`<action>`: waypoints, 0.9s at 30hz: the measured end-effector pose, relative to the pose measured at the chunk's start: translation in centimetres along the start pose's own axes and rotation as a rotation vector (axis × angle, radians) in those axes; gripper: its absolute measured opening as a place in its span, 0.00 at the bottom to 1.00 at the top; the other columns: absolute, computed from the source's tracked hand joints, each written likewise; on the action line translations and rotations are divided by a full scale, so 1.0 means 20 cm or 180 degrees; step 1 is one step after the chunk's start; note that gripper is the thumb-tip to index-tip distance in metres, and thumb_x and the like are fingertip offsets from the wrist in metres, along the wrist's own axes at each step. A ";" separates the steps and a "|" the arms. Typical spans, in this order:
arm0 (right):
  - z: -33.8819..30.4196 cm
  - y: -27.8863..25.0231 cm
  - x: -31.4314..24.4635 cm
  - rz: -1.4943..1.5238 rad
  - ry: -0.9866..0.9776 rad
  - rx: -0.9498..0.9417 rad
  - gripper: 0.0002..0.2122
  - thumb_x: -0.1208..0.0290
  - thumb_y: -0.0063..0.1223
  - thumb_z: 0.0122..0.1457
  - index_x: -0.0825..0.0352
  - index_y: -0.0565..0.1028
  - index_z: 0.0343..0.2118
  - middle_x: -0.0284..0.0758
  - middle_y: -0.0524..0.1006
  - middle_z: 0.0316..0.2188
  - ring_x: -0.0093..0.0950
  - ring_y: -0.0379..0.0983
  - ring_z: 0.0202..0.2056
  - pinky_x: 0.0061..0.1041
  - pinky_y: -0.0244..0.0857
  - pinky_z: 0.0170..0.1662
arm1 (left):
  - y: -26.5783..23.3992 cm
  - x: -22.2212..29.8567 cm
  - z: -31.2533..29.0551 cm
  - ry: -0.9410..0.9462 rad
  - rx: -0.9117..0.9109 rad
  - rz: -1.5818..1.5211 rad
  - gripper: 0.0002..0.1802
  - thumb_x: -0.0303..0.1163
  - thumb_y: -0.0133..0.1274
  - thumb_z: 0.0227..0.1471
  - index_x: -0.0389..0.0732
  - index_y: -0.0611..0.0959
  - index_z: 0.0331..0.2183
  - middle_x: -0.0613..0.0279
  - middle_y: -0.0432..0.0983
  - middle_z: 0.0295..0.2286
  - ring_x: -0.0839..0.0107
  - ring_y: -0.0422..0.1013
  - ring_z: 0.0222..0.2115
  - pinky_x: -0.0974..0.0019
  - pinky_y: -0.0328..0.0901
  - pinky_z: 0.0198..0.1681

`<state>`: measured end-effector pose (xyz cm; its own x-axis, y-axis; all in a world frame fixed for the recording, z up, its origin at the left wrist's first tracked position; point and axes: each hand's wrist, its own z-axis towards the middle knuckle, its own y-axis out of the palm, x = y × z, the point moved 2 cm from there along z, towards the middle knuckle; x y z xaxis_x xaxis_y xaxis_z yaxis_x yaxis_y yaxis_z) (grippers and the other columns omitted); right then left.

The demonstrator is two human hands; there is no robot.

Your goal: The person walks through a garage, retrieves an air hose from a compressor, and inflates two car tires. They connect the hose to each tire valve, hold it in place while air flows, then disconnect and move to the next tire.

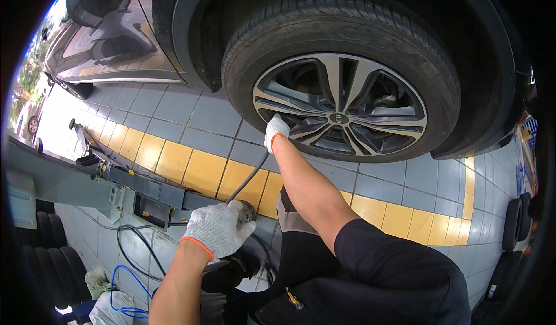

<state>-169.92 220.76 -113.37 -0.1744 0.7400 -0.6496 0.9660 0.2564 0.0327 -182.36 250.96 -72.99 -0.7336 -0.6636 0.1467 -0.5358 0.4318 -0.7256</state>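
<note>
A car wheel with a black tyre (pixel 284 38) and a silver-and-black alloy rim (pixel 341 73) hangs off the floor in front of me. My right hand (pixel 277 129), in a white knit glove with an orange cuff, is closed at the rim's lower left edge, gripping the end of a dark air hose (pixel 250 176). Its fingertips and the hose's tip are hidden. Lower down, my left hand (pixel 215 230), gloved the same way, wraps round a tyre inflator with a round dial gauge (pixel 247 211). The hose runs between the inflator and my right hand.
A grey lift arm (pixel 145 183) crosses the left side, beside a blue hose (pixel 116 287) and looping black hoses (pixel 152 258). Stacked tyres (pixel 55 261) stand at lower left, others (pixel 512 223) at far right. The tiled floor has a yellow band (pixel 202 169).
</note>
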 end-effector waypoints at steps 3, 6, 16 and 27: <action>0.01 -0.01 0.00 0.0116 0.0047 0.0028 0.30 0.39 0.46 0.68 0.65 0.76 0.55 0.45 0.83 0.47 0.45 0.82 0.35 0.48 0.74 0.38 | 0.00 0.00 0.00 0.0011 -0.0007 0.0008 0.37 0.58 0.55 0.62 0.35 0.80 0.58 0.44 0.85 0.43 0.47 0.80 0.50 0.50 0.71 0.56; 0.01 -0.01 0.00 0.0107 0.0022 0.0014 0.30 0.39 0.46 0.68 0.65 0.76 0.55 0.46 0.83 0.47 0.45 0.83 0.36 0.49 0.75 0.39 | -0.01 0.00 0.00 0.0000 -0.0050 -0.0017 0.37 0.57 0.55 0.62 0.35 0.80 0.57 0.43 0.85 0.43 0.47 0.80 0.50 0.50 0.71 0.56; 0.00 -0.01 0.00 0.0031 -0.0012 0.0037 0.29 0.41 0.46 0.68 0.64 0.77 0.55 0.47 0.84 0.47 0.45 0.84 0.36 0.46 0.76 0.39 | 0.00 0.00 0.00 0.0031 0.0044 -0.0020 0.36 0.57 0.56 0.61 0.35 0.80 0.57 0.42 0.85 0.43 0.46 0.81 0.49 0.49 0.71 0.56; 0.05 0.01 0.03 0.0013 0.0002 -0.0022 0.30 0.39 0.45 0.68 0.66 0.79 0.51 0.48 0.85 0.42 0.44 0.83 0.34 0.45 0.75 0.37 | -0.01 0.01 0.00 0.0049 -0.0023 -0.0088 0.36 0.57 0.55 0.61 0.35 0.80 0.56 0.41 0.85 0.43 0.45 0.80 0.48 0.49 0.72 0.55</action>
<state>-169.68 220.59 -114.46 -0.1705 0.7414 -0.6491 0.9654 0.2576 0.0406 -182.40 250.78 -72.92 -0.7247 -0.6659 0.1771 -0.5589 0.4179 -0.7162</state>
